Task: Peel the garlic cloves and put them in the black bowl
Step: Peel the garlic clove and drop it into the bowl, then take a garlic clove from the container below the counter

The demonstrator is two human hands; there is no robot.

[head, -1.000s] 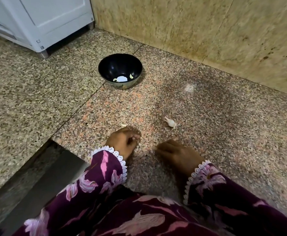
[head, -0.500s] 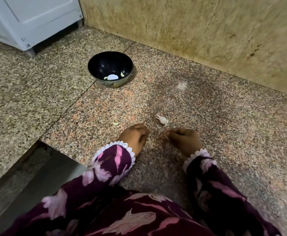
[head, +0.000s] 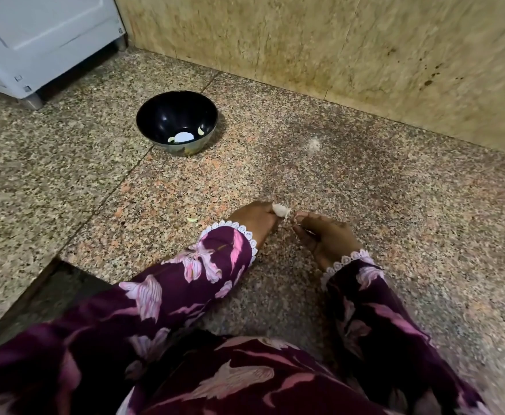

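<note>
We are pinching the garlic clove (head: pixel 280 209) in our left hand (head: pixel 252 219), tip pointing right; right hand (head: pixel 326 235), just beside, is nipping its skin.

A single wide-angle head-worn camera looks forward and steeply down from close above the person's lap onto the speckled granite floor (head: pixel 395 205), taking in the beige stone wall (head: pixel 335 49) beyond.

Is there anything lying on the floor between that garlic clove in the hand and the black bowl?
Nothing visible blocks the way. The left hand holds the garlic clove, and only bare speckled floor lies between it and the black bowl. A small pale scrap lies on the floor left of the hand, off that path.
</note>
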